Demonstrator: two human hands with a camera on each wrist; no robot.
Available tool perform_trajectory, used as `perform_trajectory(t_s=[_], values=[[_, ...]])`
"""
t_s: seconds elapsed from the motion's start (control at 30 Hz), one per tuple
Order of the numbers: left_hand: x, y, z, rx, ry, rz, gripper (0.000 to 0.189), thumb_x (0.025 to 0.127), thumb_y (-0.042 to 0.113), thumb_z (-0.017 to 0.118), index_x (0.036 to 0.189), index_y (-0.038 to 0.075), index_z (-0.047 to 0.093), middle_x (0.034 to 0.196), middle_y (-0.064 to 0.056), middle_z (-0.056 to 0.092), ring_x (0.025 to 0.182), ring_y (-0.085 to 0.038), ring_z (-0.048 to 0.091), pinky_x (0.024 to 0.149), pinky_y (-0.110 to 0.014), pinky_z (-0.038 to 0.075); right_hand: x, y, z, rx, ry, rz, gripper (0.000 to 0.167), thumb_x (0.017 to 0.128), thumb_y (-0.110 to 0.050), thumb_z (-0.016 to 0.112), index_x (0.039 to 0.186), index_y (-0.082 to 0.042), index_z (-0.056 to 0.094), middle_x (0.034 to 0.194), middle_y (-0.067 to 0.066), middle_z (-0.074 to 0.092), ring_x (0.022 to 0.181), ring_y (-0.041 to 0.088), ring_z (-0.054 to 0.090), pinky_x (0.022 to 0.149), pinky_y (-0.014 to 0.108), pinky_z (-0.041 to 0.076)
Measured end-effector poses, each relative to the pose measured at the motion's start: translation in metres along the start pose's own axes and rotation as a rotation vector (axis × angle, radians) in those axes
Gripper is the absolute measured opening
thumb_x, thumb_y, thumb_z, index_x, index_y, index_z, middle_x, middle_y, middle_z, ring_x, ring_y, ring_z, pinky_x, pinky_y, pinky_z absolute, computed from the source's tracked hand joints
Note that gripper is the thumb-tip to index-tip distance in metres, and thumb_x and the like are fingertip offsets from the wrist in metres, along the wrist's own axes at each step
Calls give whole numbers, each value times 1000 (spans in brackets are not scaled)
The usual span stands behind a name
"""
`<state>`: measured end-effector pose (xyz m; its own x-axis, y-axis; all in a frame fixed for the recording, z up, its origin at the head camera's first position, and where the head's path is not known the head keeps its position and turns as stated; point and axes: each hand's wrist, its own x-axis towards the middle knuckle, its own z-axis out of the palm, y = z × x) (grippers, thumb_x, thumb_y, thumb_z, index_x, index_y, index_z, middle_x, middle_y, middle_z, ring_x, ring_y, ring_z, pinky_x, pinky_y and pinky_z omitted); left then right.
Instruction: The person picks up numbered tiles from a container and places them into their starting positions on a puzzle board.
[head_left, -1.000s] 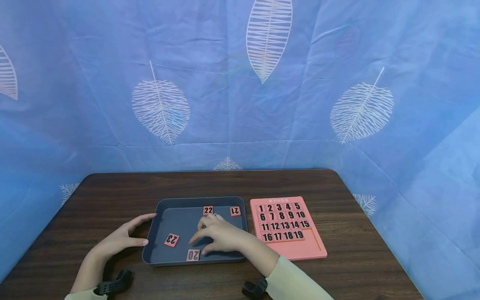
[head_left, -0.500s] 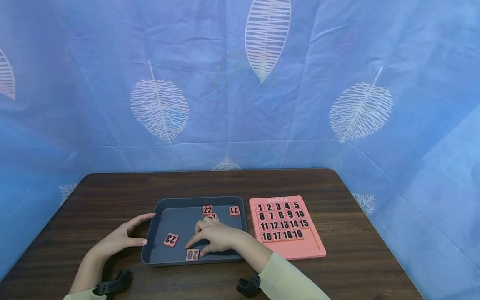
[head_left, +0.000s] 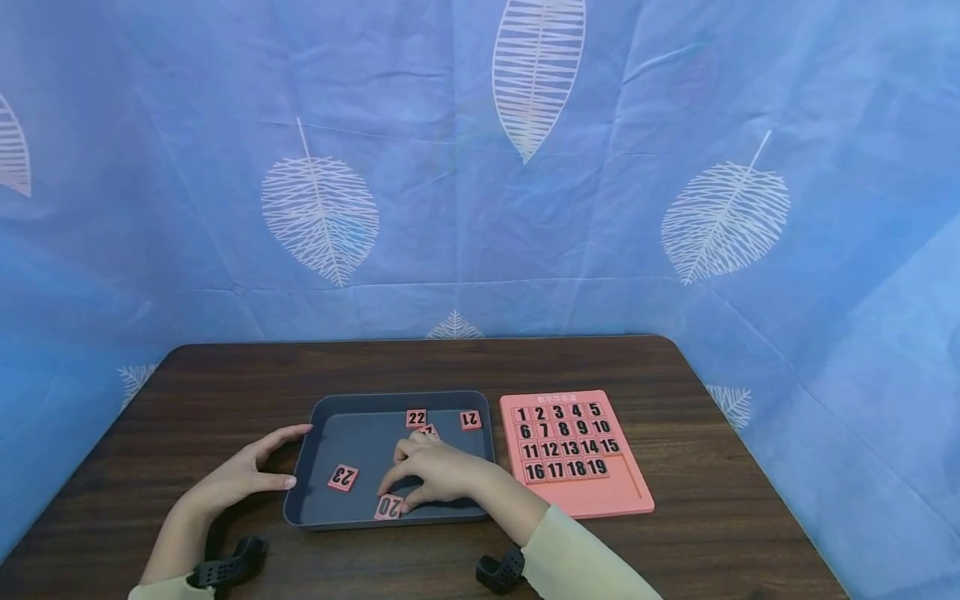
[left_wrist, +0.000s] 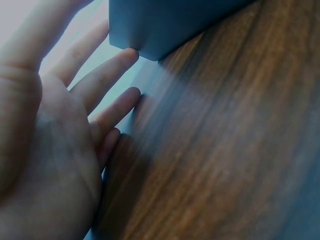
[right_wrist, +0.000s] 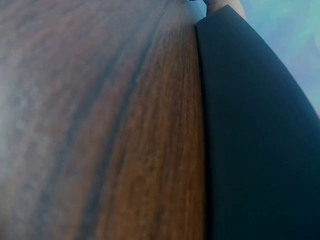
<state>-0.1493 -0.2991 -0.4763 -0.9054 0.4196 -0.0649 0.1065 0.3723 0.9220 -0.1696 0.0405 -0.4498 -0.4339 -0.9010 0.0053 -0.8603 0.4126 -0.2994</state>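
Note:
In the head view a shallow dark grey tray holds several pink number tiles. My right hand reaches over its right side, pinching the tile marked 20 between thumb and a finger near the front wall. Another tile is partly covered by that hand. Tile 23 lies at the left, while tile 22 and tile 21 lie towards the back. My left hand rests at the tray's left edge, fingers spread. The left wrist view shows those fingers against the tray's outer wall.
Right of the tray lies a pink number board with tiles 1 to 19 set in rows. Both stand on a dark wooden table. A blue cloth with white leaf prints hangs behind it.
My right hand has moved slightly left and closed on tile 20, which is now a little turned and shifted. Another tile has come into view behind the hand. The left hand stays put.

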Motion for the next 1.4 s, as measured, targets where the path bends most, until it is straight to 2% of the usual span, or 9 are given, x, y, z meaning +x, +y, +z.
perform_trajectory(t_s=[0.17,0.37,0.57,0.77,1.03,1.27,1.4], values=[[0,1,0,11,4,10,67,89,14,67,148,11,35,152,-22,22,137,-50,12,94,-73,22,-5,0,-3,-19,37,22,35,79,-46,72,112,-36,70,91,-13,42,83,6,31,78,24,28],[0,-1,-1,8,-1,10,67,90,13,67,148,12,35,152,-22,22,137,-50,12,93,-73,23,-15,0,-7,-46,114,74,34,78,-48,73,110,-36,71,91,-13,40,85,7,31,73,25,25],[0,-2,-1,6,-2,11,66,90,13,66,148,12,35,152,-21,22,137,-50,12,93,-72,24,-28,-2,-13,-48,229,138,34,74,-48,77,105,-34,73,91,-13,39,83,8,31,74,27,27],[0,-2,-1,5,-4,19,66,90,13,66,149,12,35,152,-21,22,137,-50,12,93,-73,23,-43,-5,-17,-36,366,223,34,70,-46,81,99,-30,74,94,-13,42,86,9,33,80,31,31],[1,-2,-1,8,-3,27,66,90,12,66,148,12,35,152,-21,23,137,-49,12,93,-73,23,-67,-2,-13,31,489,358,34,66,-43,85,94,-27,75,92,-12,40,87,11,34,76,33,32],[0,-2,0,20,0,24,66,90,13,66,149,11,35,152,-21,22,137,-49,12,93,-73,22,-90,4,-11,71,586,427,33,63,-39,89,89,-26,75,90,-13,42,85,11,35,73,36,32],[0,-1,1,21,5,17,66,90,13,66,149,11,35,152,-21,23,137,-49,12,93,-73,22,-103,7,-10,84,638,476,33,60,-37,91,85,-25,74,91,-13,45,88,11,39,76,39,36]])
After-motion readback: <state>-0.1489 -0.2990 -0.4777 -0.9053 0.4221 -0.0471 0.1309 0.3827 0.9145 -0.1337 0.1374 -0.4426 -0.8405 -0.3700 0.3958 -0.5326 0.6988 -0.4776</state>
